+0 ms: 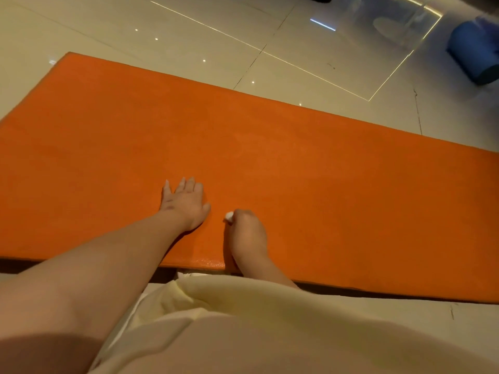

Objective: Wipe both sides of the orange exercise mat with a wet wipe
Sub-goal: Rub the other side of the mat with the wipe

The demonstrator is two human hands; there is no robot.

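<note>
Right hand (247, 233), fingers clamping wet wipe (229, 215), wiping orange mat (297, 171) near edge; left hand (186, 202) pressing flat, fingers apart. Underside prob. still unwiped.

An indoor room, perhaps for exercise: glossy pale floor tiles (270, 76), a blue roll (472, 55).

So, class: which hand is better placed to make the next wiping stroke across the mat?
Right hand: it grips the wet wipe on the orange exercise mat; left hand lies flat, empty.
</note>
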